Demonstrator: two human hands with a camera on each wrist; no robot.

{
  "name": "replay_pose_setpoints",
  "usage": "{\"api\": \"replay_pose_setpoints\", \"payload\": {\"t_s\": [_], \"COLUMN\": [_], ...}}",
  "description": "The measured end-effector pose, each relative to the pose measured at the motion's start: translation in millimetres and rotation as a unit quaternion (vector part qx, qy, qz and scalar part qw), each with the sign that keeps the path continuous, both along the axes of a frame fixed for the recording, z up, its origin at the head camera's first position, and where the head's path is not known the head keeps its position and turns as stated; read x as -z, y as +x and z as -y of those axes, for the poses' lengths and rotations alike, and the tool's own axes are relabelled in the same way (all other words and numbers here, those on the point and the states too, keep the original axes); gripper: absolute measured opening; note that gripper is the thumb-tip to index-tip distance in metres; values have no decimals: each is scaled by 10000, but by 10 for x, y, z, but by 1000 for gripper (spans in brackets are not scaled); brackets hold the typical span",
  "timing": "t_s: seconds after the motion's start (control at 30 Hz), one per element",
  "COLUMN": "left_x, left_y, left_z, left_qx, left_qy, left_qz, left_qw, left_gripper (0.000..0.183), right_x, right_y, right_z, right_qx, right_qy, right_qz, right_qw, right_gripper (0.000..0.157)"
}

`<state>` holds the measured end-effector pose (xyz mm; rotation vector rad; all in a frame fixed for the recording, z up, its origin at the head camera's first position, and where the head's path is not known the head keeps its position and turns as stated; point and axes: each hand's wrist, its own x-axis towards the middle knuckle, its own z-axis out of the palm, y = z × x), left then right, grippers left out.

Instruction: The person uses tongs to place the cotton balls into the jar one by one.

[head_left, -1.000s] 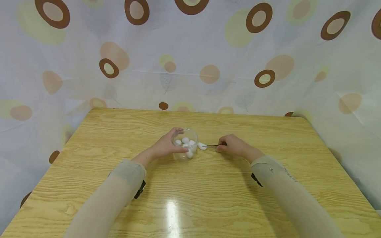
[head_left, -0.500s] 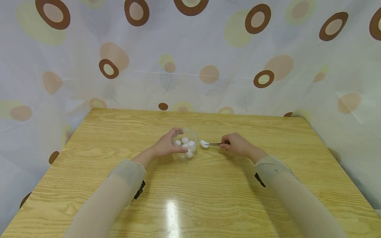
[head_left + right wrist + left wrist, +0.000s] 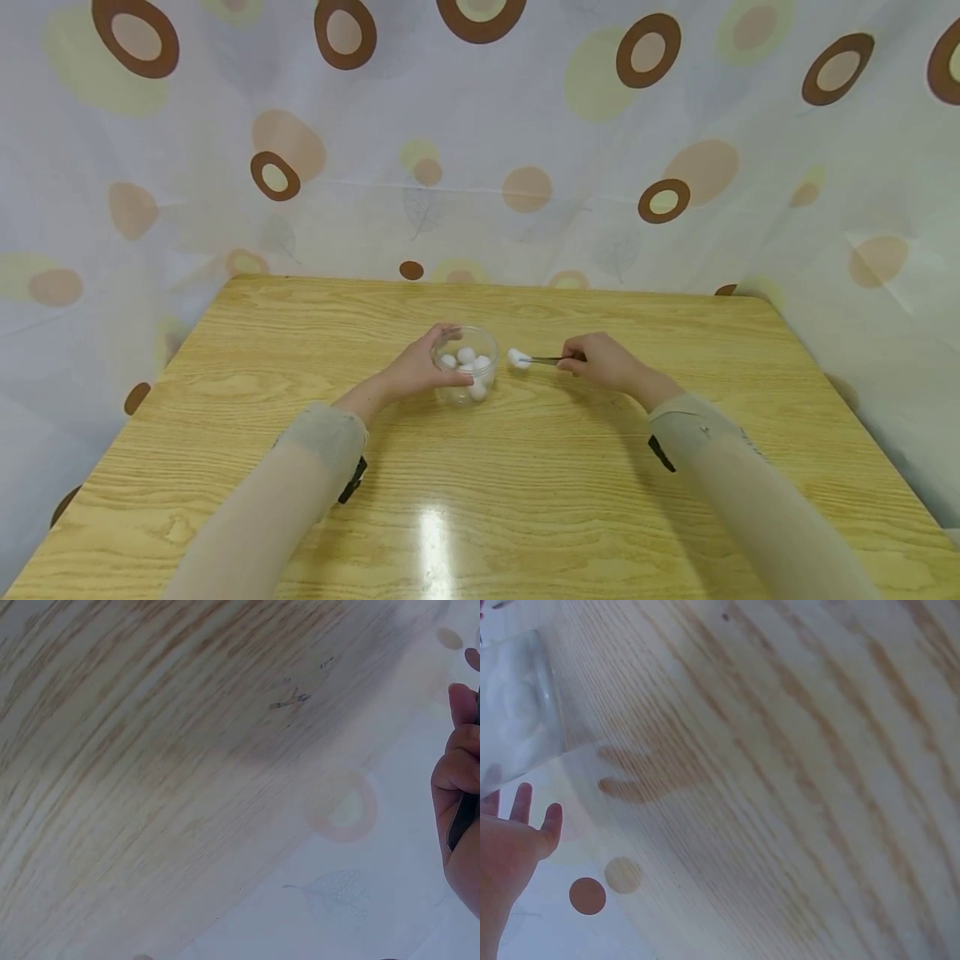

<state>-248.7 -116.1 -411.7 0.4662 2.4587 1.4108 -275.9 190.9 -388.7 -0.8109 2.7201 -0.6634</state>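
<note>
A clear round jar (image 3: 459,398) with several white cotton balls (image 3: 467,356) inside stands on the wooden table. My left hand (image 3: 417,367) holds it from the left, thumb across the front and fingers round the back. In the left wrist view part of the jar (image 3: 551,697) shows beside that hand (image 3: 510,855). To the right of the jar, my right hand (image 3: 602,363) pinches metal tweezers (image 3: 543,361), whose tips grip a white cotton ball (image 3: 517,358) apart from the jar's rim. The tweezers' dark end (image 3: 463,821) lies along the palm in the right wrist view.
The wood-grain table (image 3: 495,500) spreads out around both hands. A pale curtain (image 3: 480,167) with brown and beige ovals hangs behind its far edge and along both sides.
My right hand has moved slightly right and away from me, bringing the tweezers and cotton ball off from beside the jar. The left hand and jar have stayed put.
</note>
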Motion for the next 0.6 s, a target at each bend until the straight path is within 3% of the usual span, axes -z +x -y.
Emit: {"api": "replay_pose_setpoints", "payload": {"t_s": [0.6], "left_x": [13], "left_y": [-1], "left_z": [-3], "left_qx": [-14], "left_qy": [92], "left_qz": [87], "left_qw": [9999], "left_gripper": [85], "right_x": [-29], "right_y": [31], "right_z": [-87], "right_qx": [115], "right_qy": [-121], "right_qz": [10], "right_qw": [9999], "right_gripper": [20]}}
